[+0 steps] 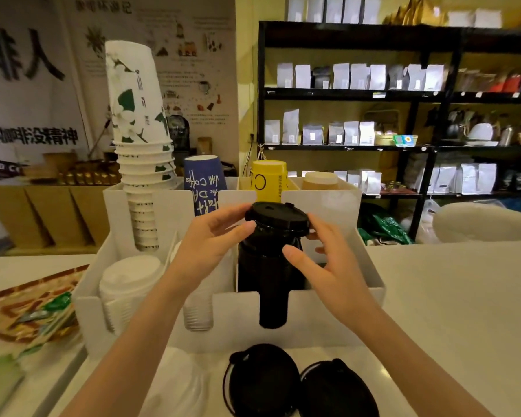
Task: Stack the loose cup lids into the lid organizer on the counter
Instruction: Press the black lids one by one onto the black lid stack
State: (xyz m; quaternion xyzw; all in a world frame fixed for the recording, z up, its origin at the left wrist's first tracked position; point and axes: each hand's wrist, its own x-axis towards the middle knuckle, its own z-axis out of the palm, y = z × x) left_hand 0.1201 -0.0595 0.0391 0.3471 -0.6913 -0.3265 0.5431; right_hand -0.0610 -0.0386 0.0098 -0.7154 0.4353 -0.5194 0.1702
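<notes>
A white lid organizer (325, 317) stands on the counter. Its middle-right slot holds a tall stack of black lids (268, 266). On top of that stack sits a black lid (278, 216), and both hands grip its rim: my left hand (206, 242) from the left, my right hand (322, 260) from the right and front. Two loose black lids (260, 380) (339, 389) lie on the counter in front of the organizer. A stack of white lids (127, 284) fills the left slot, and more white lids (197, 314) sit behind my left wrist.
Stacked paper cups stand in the organizer's rear slots: white-green (139, 145), blue (203, 185), yellow (269, 179), brown (321, 180). A patterned tray (21, 302) with packets lies at the left. A clear lid (178, 383) rests front left. Dark shelving (403, 94) stands behind.
</notes>
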